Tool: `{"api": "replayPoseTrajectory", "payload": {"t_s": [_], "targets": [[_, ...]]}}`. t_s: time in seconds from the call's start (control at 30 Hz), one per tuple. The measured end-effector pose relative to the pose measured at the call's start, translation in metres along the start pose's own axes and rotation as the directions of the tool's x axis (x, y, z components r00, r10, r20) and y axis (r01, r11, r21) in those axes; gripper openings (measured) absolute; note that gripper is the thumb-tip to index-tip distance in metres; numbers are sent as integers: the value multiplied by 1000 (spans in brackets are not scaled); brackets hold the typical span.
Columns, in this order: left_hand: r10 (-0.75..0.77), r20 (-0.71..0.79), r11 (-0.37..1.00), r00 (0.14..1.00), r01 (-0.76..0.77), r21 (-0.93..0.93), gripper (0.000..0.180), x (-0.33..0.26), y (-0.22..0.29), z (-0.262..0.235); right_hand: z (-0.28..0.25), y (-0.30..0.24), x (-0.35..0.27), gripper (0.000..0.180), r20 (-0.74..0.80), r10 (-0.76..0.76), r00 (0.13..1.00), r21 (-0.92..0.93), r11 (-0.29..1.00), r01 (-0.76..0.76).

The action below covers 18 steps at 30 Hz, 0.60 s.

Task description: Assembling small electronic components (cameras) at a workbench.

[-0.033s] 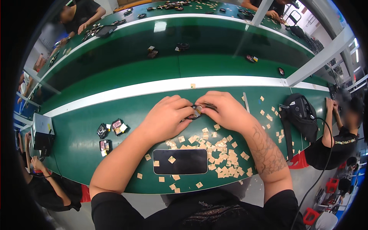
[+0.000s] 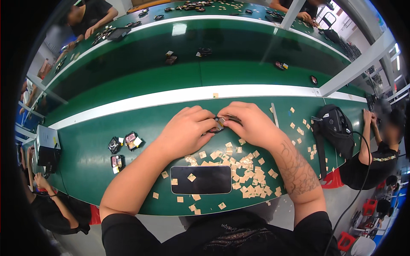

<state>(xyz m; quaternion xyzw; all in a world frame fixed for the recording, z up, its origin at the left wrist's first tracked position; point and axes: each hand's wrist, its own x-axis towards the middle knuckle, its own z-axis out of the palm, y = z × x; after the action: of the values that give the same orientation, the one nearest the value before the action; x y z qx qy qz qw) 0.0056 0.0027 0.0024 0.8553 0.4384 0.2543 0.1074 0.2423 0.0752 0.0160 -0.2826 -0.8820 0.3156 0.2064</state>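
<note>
Near the middle of the bench, my left hand (image 2: 190, 128) is closed around a small black watch-like device (image 2: 219, 126), whose opened inside shows a pale, yellowish part. Across from it, my right hand (image 2: 250, 123) pinches at the device's edge. A slim metal tool (image 2: 232, 117) lies under its fingers; its full shape is hidden. Below my hands a dark-screened phone (image 2: 200, 183) lies flat with a couple of tan squares on it. Many small tan adhesive squares (image 2: 252, 175) are heaped around its right side. Left of my left forearm sit similar devices (image 2: 132, 141), opened, with coloured parts inside.
A white rail (image 2: 179, 96) runs along the bench's far side, with a green conveyor belt (image 2: 239, 76) carrying a few devices beyond. A black bag (image 2: 335, 128) lies at right, a box-shaped unit (image 2: 47, 147) at left. Co-workers sit at both sides and across.
</note>
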Motion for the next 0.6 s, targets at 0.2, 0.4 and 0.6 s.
{"api": "replayPoseTrajectory", "payload": {"t_s": [0.2, 0.4, 0.6], "targets": [[21, -27, 1000, 999, -21, 8, 27, 0, -1, 1, 10, -5, -1, 19, -20, 26, 999, -73, 997, -27], [-8, -48, 993, 999, 3, -115, 25, 0, -7, 4, 18, 3, 0, 21, -48, 67, 997, 59, 996, -64], [-56, -50, 982, 997, 46, -182, 36, 0, -6, 0, 18, 6, 0, 22, -50, 149, 988, 177, 974, -138]]}}
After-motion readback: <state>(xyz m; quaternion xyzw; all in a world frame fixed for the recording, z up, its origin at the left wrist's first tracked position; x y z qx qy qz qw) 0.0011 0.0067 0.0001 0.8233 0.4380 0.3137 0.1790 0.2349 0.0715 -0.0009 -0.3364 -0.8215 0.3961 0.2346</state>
